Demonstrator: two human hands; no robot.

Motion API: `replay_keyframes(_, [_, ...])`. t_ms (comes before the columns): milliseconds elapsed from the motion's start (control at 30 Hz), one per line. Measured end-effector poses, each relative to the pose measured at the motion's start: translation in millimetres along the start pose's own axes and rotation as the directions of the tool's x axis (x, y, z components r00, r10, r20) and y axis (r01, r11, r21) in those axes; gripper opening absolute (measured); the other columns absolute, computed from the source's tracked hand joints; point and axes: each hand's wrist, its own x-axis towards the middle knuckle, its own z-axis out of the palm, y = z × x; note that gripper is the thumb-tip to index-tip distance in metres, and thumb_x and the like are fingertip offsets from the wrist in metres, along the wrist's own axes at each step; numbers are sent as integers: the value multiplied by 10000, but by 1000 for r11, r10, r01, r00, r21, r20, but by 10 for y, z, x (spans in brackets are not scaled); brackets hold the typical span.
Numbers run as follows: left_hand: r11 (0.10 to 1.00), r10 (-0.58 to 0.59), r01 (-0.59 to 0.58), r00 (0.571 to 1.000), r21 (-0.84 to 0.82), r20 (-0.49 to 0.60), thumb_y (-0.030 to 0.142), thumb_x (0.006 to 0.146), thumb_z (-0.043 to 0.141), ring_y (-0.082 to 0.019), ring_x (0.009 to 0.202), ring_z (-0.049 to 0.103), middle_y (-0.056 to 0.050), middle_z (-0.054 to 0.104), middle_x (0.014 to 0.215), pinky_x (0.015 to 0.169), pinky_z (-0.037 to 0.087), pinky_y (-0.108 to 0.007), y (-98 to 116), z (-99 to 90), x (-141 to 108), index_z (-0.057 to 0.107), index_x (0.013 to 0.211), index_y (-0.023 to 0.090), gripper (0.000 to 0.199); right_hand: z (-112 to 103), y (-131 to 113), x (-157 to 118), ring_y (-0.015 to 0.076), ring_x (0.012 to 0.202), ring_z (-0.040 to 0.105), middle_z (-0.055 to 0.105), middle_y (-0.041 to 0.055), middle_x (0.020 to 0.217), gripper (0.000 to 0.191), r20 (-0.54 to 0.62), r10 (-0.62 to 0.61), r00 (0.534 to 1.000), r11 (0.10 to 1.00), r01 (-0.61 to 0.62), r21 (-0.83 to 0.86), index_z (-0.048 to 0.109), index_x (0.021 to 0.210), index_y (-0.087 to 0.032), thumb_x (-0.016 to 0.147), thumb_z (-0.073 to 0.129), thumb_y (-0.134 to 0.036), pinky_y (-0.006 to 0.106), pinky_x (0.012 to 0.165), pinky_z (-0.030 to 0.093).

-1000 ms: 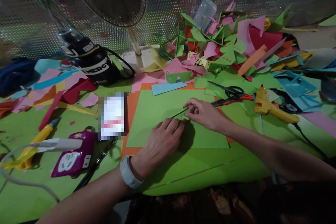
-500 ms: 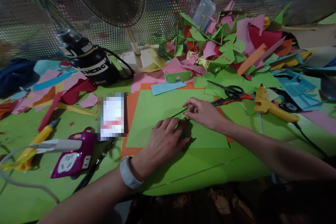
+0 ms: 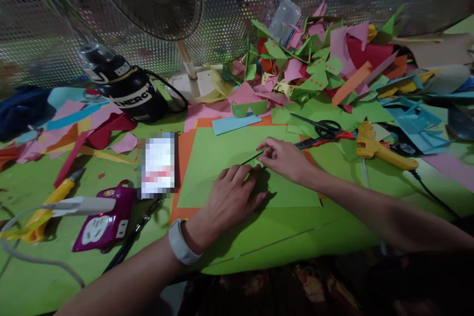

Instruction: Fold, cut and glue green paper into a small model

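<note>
A large light green sheet (image 3: 222,143) lies over orange paper (image 3: 186,144) on the green table. My left hand (image 3: 237,190) rests palm down near the sheet's middle, fingers spread, a pale band on its wrist. Just right of it, my right hand (image 3: 276,155) pinches the edge of a small green paper piece (image 3: 252,159) between thumb and forefinger. Part of that piece is hidden under my left fingers. A light blue strip (image 3: 237,124) lies across the top edge of the sheet.
Black scissors (image 3: 328,130) and a yellow glue gun (image 3: 381,150) lie to the right. Paper scraps (image 3: 318,76) are heaped behind. On the left are a black bottle (image 3: 135,94), a purple power strip (image 3: 105,222), a yellow cutter (image 3: 61,192) and a blurred phone-like object (image 3: 159,165). A fan stands behind.
Both hands hold nearly the same place. The view has shifted slightly, so the things at the right appear a little further left.
</note>
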Motion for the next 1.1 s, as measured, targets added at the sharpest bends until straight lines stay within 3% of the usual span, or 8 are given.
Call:
replay_keyframes(467, [1000, 27, -27, 1000, -7, -7, 461, 996, 406, -282, 923, 579, -155, 626, 1062, 782, 512, -425, -2, -6, -3, 554, 1217, 90, 456, -12, -26, 5, 120, 601, 570, 695, -3, 773, 204, -16, 2, 1000, 1000, -2, -16, 646, 1028, -192, 825, 632, -189, 237, 559, 378])
replay_keyframes(1100, [1000, 5, -5, 1000, 8, 0, 477, 986, 422, -269, 923, 569, -129, 620, 1068, 782, 494, -413, -5, 6, 21, 575, 1186, 144, 418, -3, -37, -15, 143, 692, 601, 712, 12, 833, 141, -27, -19, 999, 993, 16, -115, 668, 979, -206, 844, 629, -200, 255, 599, 371])
